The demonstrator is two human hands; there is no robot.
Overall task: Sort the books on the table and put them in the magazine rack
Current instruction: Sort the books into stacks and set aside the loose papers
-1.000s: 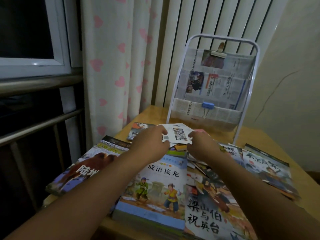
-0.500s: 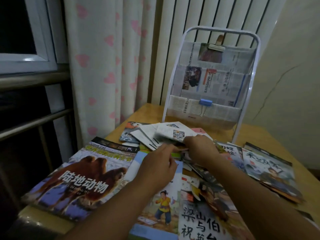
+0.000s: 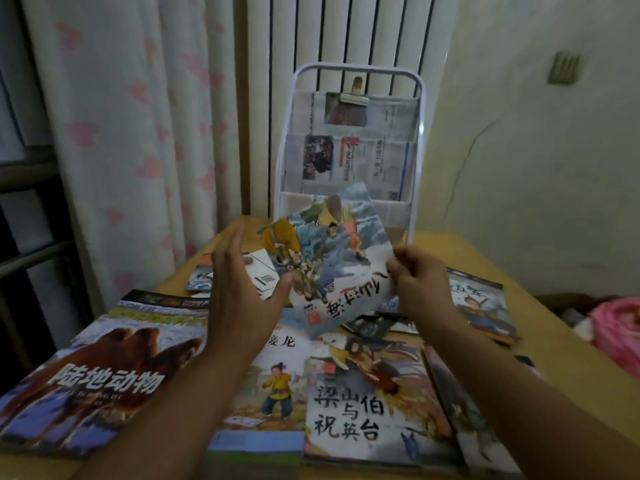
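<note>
Above table, R hand pinches illustrated book.

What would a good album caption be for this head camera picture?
Right hand lifts a picture book toward the newspaper-lined rack; open left hand reaches in.

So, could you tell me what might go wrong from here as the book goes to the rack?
1. The right hand pinches the lifted book by one edge only, and the left hand is open beside it, so the thin book may flop or slip.
2. The rack looks light and its pockets are lined with newspaper; a hard push might tip it or crumple the lining.
</note>
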